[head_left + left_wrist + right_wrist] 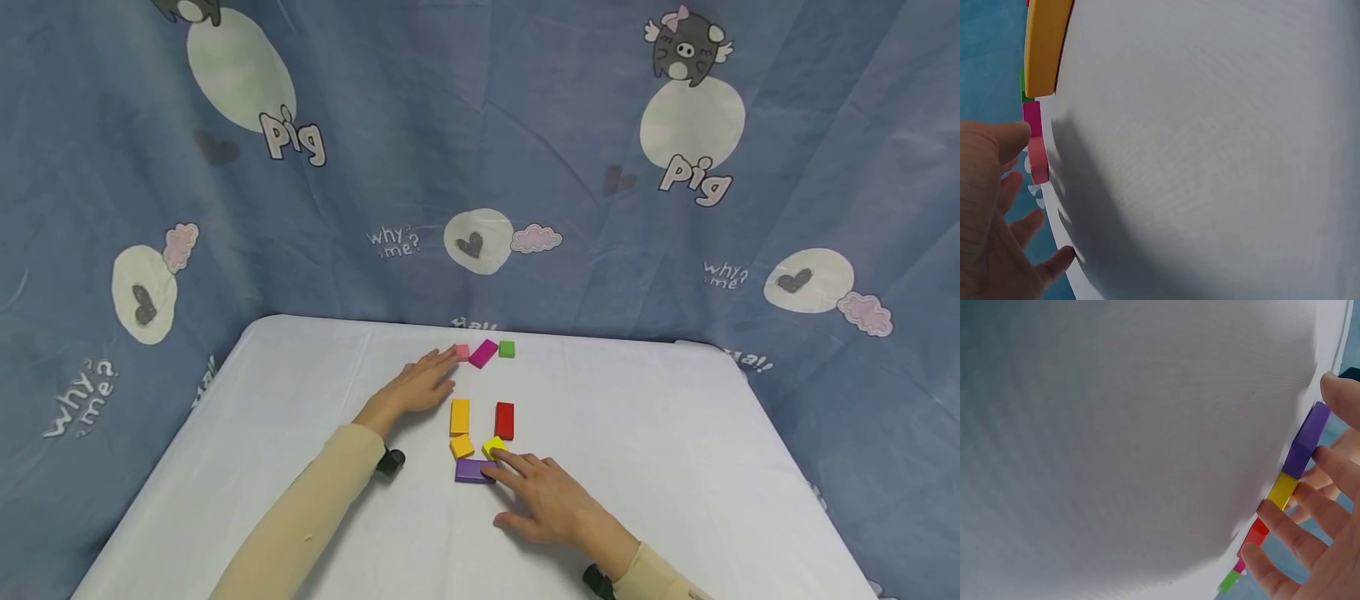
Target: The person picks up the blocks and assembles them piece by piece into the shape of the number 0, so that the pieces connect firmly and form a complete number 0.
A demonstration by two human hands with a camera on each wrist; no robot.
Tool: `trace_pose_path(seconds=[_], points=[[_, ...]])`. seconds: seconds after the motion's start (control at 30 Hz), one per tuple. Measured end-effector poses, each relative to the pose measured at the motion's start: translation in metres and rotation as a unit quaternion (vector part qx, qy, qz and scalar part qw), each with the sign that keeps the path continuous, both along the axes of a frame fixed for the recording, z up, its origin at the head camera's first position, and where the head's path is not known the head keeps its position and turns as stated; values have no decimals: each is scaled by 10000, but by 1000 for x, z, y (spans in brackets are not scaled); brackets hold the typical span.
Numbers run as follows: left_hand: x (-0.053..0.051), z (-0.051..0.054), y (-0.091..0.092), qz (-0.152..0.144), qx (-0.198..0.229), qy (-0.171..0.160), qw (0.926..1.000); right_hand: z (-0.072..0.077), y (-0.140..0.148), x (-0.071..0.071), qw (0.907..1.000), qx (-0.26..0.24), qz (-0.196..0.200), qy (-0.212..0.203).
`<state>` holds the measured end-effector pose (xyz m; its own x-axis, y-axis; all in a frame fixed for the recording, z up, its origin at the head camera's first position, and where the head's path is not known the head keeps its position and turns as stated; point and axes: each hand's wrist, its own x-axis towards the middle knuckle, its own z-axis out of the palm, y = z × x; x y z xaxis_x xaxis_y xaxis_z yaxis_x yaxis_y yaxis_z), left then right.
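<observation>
With fingers stretched out, my left hand (418, 385) reaches to the small pink block (462, 352) at the far side; a fingertip is at its edge. Beside that block lie a tilted magenta block (483, 353) and a green cube (507, 349). My right hand (551, 502) is spread low over the table, one fingertip on the purple block (468, 472) and another at the yellow cube (492, 447). An orange cube (462, 447) sits turned to the yellow one's left. Behind these stand an upright-lying yellow-orange block (460, 417) and a red block (505, 422).
A white-covered table (675, 450) carries all the blocks. Behind it hangs a blue printed curtain (480, 150), close to the far table edge. A dark wrist device (391, 462) shows at the left sleeve.
</observation>
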<state>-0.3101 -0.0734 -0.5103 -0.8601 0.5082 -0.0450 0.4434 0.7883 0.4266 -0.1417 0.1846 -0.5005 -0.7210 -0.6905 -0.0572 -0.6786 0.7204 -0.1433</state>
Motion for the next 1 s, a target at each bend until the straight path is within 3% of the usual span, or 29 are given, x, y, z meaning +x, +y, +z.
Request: trace_pose_path(seconds=[0.5, 1.0], points=[[-1, 0, 5, 49, -573, 26, 9983, 0, -1, 0, 10000, -6, -30, -30], [2, -5, 2, -65, -173, 376, 9991, -1, 0, 0, 9999, -75, -66, -96]])
